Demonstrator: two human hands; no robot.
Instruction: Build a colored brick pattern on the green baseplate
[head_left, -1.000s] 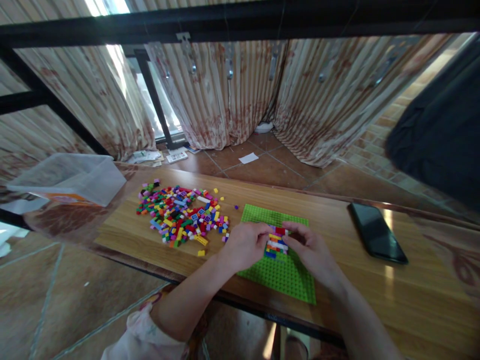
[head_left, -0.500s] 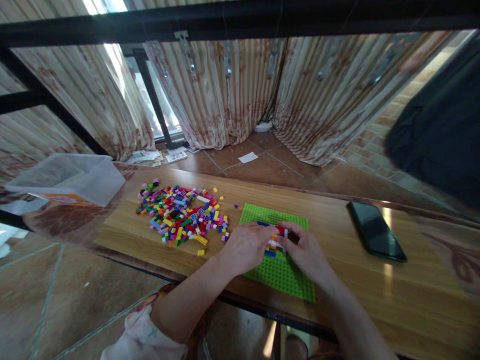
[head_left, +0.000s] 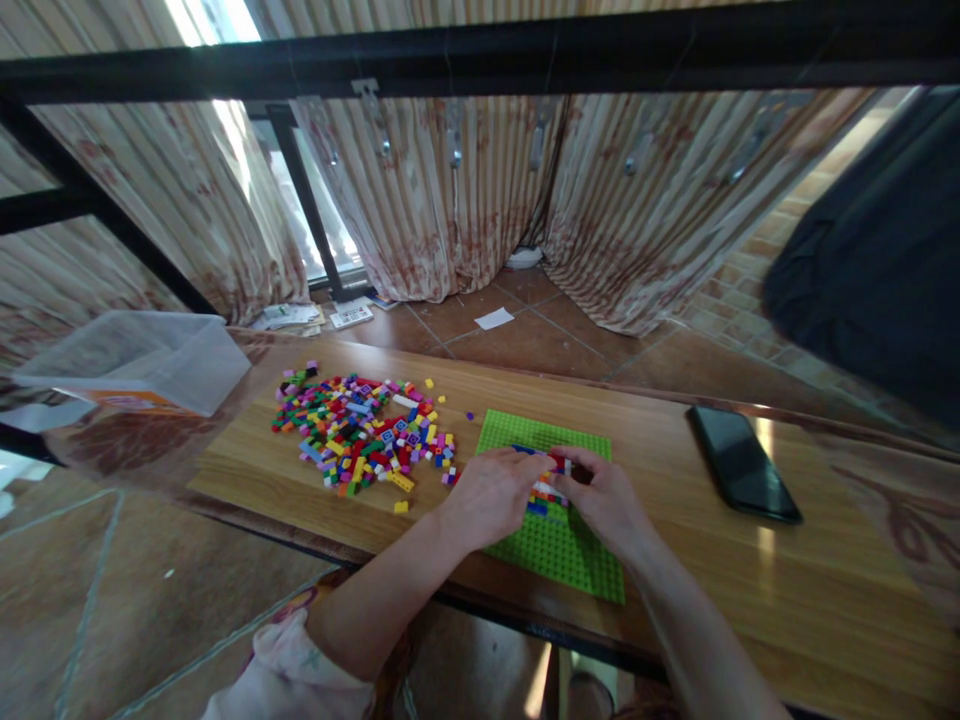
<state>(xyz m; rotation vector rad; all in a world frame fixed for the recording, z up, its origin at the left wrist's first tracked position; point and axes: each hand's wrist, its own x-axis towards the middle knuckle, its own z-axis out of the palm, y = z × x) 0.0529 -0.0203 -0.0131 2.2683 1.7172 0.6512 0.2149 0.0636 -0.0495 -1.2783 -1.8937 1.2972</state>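
A green studded baseplate (head_left: 577, 572) lies on the table in front of me. Fixed on it is a cluster of small toy bricks (head_left: 537, 508) in blue, white, orange and red. My left hand (head_left: 491, 500) reaches over the cluster's left side, fingers together, their tips at a red brick near the top. From the right, my right hand (head_left: 600, 497) has thumb and forefinger closed around the cluster's right end, by the red and white bricks. The fingers cover much of the cluster, so the exact bricks under the tips are partly hidden.
Left of the baseplate spreads a pile of loose multicoloured bricks (head_left: 360, 430), with a stray yellow brick (head_left: 401, 508) near the front edge. A clear plastic bin (head_left: 142, 360) stands at the far left. A black phone (head_left: 742, 465) lies on the wooden table (head_left: 660, 440) at right.
Both hands stay at the same bricks with hardly any movement. The whole view has shifted slightly.
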